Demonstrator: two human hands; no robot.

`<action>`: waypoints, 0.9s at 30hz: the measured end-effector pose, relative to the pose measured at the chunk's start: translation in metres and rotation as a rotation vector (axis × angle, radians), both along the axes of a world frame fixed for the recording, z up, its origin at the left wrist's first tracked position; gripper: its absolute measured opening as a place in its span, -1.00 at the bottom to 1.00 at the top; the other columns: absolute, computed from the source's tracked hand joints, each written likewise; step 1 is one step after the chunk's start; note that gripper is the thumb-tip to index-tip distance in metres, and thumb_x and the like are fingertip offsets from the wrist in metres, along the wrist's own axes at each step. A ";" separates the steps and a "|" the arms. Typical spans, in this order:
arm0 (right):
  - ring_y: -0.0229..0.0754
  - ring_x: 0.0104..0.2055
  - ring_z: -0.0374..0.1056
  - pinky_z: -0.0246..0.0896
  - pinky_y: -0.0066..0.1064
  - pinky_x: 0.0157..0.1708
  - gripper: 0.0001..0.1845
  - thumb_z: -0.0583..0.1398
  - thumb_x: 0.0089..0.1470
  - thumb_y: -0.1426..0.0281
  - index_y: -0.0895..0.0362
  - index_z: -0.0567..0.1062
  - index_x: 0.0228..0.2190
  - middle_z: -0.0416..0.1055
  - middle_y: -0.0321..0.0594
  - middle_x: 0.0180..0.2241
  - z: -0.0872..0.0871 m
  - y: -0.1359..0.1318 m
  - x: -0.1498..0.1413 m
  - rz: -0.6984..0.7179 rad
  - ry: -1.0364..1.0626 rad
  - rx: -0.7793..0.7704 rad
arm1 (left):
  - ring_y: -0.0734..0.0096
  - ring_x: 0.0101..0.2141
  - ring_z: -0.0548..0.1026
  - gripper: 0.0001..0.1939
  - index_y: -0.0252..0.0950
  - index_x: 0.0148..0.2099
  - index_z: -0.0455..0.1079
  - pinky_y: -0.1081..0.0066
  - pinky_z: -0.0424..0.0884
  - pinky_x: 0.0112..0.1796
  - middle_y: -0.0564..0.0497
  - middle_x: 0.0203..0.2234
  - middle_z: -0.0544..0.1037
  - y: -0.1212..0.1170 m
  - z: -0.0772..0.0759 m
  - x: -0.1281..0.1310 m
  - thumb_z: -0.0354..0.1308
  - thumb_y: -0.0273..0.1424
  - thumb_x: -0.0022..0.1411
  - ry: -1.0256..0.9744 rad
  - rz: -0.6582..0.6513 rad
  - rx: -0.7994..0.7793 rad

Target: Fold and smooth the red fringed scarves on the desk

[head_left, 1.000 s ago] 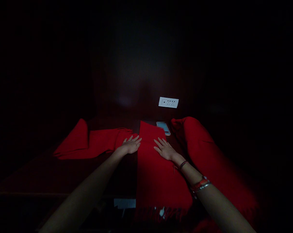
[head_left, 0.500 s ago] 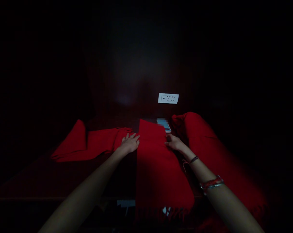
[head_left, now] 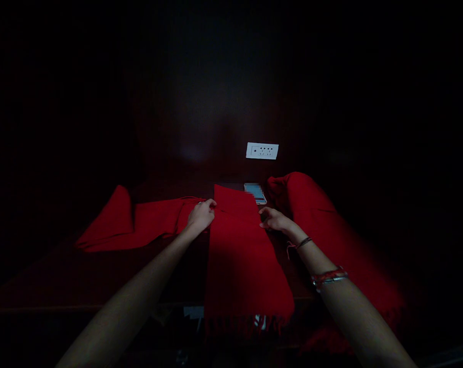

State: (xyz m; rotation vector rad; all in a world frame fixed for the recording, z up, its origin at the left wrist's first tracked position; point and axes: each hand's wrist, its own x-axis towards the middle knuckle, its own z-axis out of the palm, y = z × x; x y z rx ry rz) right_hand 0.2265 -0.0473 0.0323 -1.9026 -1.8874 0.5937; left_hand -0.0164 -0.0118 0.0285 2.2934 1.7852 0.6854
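- Gripping the middle red scarf (head_left: 242,266), lower centre of the frame, seems your step.
- Your left hand (head_left: 201,214) pinches its left edge; your right hand (head_left: 276,220) curls at the right edge, grip unclear.
- Next likely calls for matching holds.

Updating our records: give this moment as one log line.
left hand: middle red scarf, left edge | right hand: its right edge | phone: beyond right hand

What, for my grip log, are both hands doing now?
Left hand: pinching the left edge of the middle scarf.
Right hand: curled at its right edge; grip unclear.
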 end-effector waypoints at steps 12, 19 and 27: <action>-0.15 -0.07 0.12 0.00 -0.45 -0.14 -0.50 0.09 -0.15 0.41 0.13 0.21 -0.08 0.17 -0.11 -0.07 0.020 -0.001 -0.021 0.142 -0.409 0.125 | 0.24 0.01 0.08 -0.52 -0.22 0.08 -0.01 0.28 0.11 -0.11 -0.09 0.04 0.07 -0.013 0.001 0.004 -0.14 -0.33 0.06 0.175 -0.089 0.000; -0.10 0.14 -0.37 -0.37 -0.13 0.02 -0.44 -0.24 0.03 0.09 -0.01 -0.09 0.06 -0.26 -0.20 0.13 -0.004 -0.001 -0.041 0.328 -0.462 0.091 | 0.06 0.08 -0.26 -0.40 -0.11 0.16 -0.18 0.05 -0.15 -0.03 0.09 0.12 -0.24 -0.010 -0.002 0.000 -0.29 -0.05 0.07 0.362 -0.140 -0.385; -0.11 0.14 -0.32 -0.32 -0.13 0.01 -0.43 -0.25 0.04 0.09 0.03 -0.04 0.05 -0.21 -0.15 0.12 -0.013 -0.010 -0.036 0.314 -0.455 0.102 | 0.31 0.02 0.08 -0.55 -0.21 0.06 0.08 0.33 0.04 -0.07 -0.01 0.04 0.14 -0.002 0.001 -0.007 -0.32 -0.22 0.17 0.187 -0.157 -0.137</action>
